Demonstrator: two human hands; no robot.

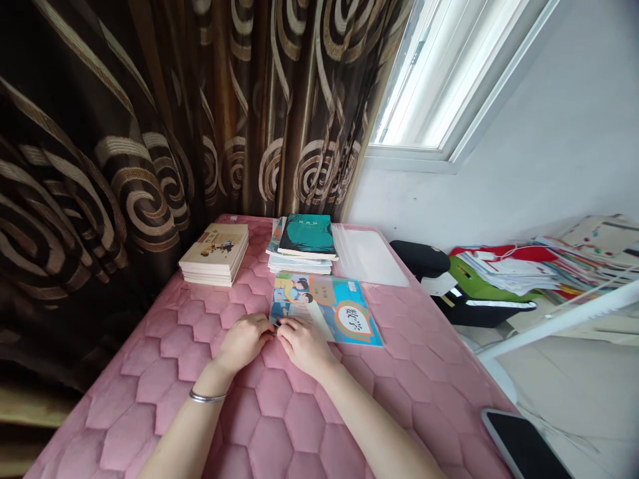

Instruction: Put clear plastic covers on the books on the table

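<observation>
While the left hand and the right hand lie close together on the pink quilted tabletop, both reach the near edge of a cyan-covered illustrated textbook. The textbook lies flat and at a slight angle, directly in front of the book stacks. The fingers of both hands curve inward, their tips meeting at the textbook's lower-left corner; whether they are clenched on the cover cannot be determined. A silver bangle encircles the left wrist.

Beyond the textbook stand a stack of cream paperbacks and, to its right, a mixed book stack topped by a teal-covered book. A transparent plastic sleeve lies flat beside the mixed stack; its contents cannot be made out. A black phone sits at the tabletop's near right corner. Off the tabletop to the right, a pile of papers rests on a black-and-green item of undetermined type. A swirl-patterned brown curtain hangs along the left side, next to a window.
</observation>
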